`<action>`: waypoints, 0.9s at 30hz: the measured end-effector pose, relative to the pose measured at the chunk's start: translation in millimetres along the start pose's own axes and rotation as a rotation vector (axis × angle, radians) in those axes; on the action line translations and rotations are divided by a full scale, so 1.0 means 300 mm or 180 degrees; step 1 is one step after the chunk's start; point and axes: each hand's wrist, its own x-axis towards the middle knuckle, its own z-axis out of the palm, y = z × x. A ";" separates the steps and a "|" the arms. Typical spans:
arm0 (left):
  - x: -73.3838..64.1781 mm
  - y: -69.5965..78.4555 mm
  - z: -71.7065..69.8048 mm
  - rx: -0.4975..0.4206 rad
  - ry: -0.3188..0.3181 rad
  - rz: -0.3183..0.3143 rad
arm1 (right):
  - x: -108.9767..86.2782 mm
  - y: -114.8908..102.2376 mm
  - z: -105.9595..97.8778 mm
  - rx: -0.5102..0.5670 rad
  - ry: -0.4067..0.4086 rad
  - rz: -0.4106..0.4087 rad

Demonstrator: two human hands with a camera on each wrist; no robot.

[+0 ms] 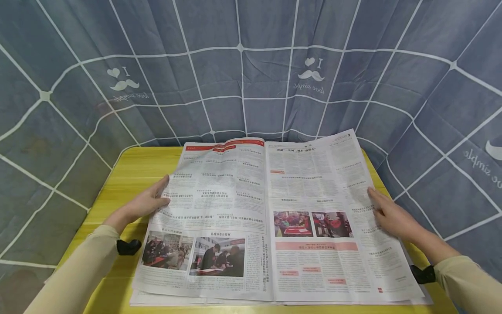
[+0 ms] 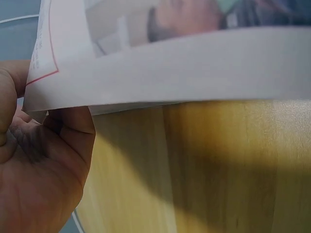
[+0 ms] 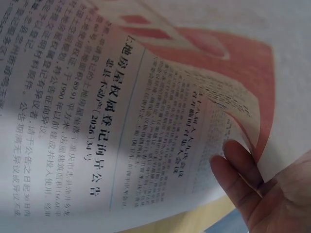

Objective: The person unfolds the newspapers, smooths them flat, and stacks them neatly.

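Observation:
An open newspaper [image 1: 219,209] lies spread over the yellow table, its fold running down the middle. At the left margin, my left hand [image 1: 147,203] holds the page edge, thumb on top and the other fingers underneath. The left wrist view shows that page [image 2: 184,73] lifted above the wood. My right hand [image 1: 396,218] grips the outer edge of the right page [image 1: 313,266]. In the right wrist view, the fingers of my right hand [image 3: 272,189] reach beneath a curved-up sheet with a red print, beside another printed page [image 3: 97,121].
The yellow wood-grain table [image 1: 117,183] shows along both sides of the newspaper. Behind and around it hangs a blue-grey curtain [image 1: 219,78] with white lines. More sheets [image 1: 164,300] stick out under the front edge of the open pages.

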 end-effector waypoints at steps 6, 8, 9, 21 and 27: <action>0.009 -0.024 0.011 -0.0005 0.0002 -0.0060 | 0.002 0.023 0.010 -0.0084 -0.0012 -0.0007; 0.008 -0.026 0.015 0.0007 -0.0004 -0.0082 | 0.003 0.029 0.013 -0.0085 -0.0017 0.0018; 0.007 -0.027 0.017 0.0017 -0.0004 -0.0108 | 0.004 0.031 0.015 -0.0067 -0.0030 0.0046; 0.016 -0.023 0.044 0.0220 -0.0118 -0.0045 | 0.005 0.055 0.032 -0.0015 -0.0021 0.0087; 0.024 -0.028 0.058 0.0390 -0.0123 -0.0016 | 0.008 0.068 0.036 0.0093 -0.0026 0.0161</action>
